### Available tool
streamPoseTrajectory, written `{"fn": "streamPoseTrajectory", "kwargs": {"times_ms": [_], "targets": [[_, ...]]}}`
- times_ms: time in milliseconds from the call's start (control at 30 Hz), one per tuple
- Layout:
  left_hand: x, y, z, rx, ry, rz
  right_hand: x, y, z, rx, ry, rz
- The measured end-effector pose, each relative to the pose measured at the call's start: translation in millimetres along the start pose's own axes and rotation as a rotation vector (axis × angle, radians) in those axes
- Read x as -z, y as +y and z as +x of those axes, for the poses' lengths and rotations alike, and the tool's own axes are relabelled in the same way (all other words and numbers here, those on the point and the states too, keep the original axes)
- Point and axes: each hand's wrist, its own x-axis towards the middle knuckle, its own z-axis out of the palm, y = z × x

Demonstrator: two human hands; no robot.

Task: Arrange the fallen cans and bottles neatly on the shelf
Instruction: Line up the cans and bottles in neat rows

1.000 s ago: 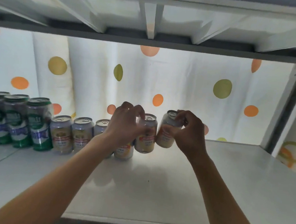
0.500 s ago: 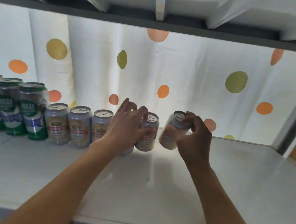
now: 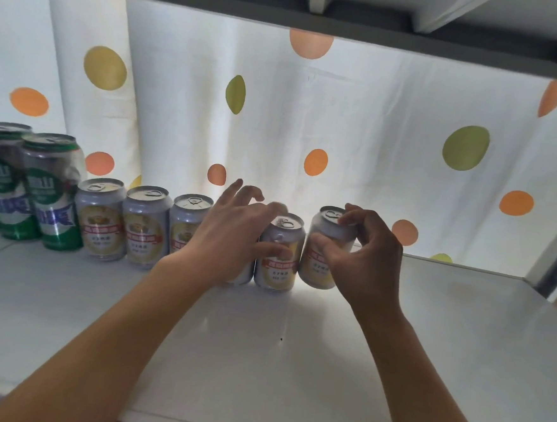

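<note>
Yellow-labelled can (image 3: 325, 247), lettering unreadable, tilts in the right hand's (image 3: 362, 259) clamped grip; left hand (image 3: 232, 237) spread apart.

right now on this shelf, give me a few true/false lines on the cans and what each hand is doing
1. The right hand grips a tilted can. True.
2. The left hand rests at the shelf's front edge. False: it is up at the can row, thumb against a yellow-label can.
3. The green cans stand at the row's left end. True.
4. The curtain behind is striped. False: it is white with coloured dots.
</note>
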Motion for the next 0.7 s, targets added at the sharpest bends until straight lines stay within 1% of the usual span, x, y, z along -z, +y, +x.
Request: {"fn": "streamPoseTrajectory", "kwargs": {"times_ms": [100, 233, 333, 433, 567, 700], "targets": [[-3, -4, -2, -0.024, 0.033, 0.047, 1, 0, 1, -0.005, -0.019, 0.02], [-6, -6, 0, -0.043, 0.024, 0.044, 2, 0, 2, -0.034, -0.064, 0.043], [-8, -5, -1, -0.072, 0.062, 0.042, 1, 3, 1, -0.048, -0.084, 0.023], [-11, -6, -1, -0.085, 0.054, 0.033, 0, 7, 0, -0.061, -0.102, 0.002], [-14, -4, -1, -0.079, 0.042, 0.095, -1, 13, 2, -0.075, -0.112, -0.042], [-17, -2, 0, -0.102, 0.078, 0.127, -4, 12, 2, -0.073, -0.145, -0.089]]}}
